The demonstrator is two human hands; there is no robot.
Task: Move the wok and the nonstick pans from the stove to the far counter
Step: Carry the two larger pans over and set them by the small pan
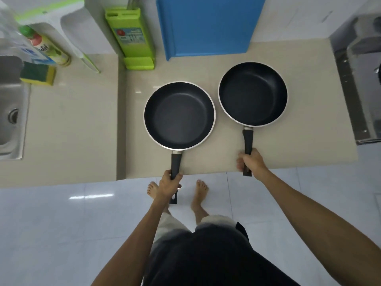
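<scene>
sink [10,112]: steel basin at far left edge, drain visible, set into the desk
sponge [38,74]: green-and-yellow, on the desk just beside the sink's back corner
bottles [44,46]: two lying-looking from this angle, one clear with blue label, one green-capped with yellow-green label, just behind the sponge
white rack [82,27]: white plastic piece with green trim, against the back wall, left of the knife block
desk [72,124]: beige stone top, a dark seam runs front to back left of the pans
knife block [131,38]: lime green, upright at the back, label on its face
cutting board [208,25]: blue, leaning at the back wall, behind both pans
left pan [179,115]: black nonstick, silver rim, empty, resting on the desk near its front edge; handle points toward the person and overhangs the edge
left hand [170,186]: clenched round the left pan's handle, past the desk edge, over the floor
right pan [253,94]: black nonstick, silver rim, empty, on the desk, set further back than the left pan; close beside it, rims apart
right hand [252,163]: wrapped tight round the right pan's handle at the desk's front edge, handle tip sticks out below the fist
stove [362,83]: steel surface at far right edge, blurred, only partly in view
floor [61,223]: pale glossy tiles, person's bare feet below the desk edge between the two arms
wok: cannot tell, not made out in this view
</scene>
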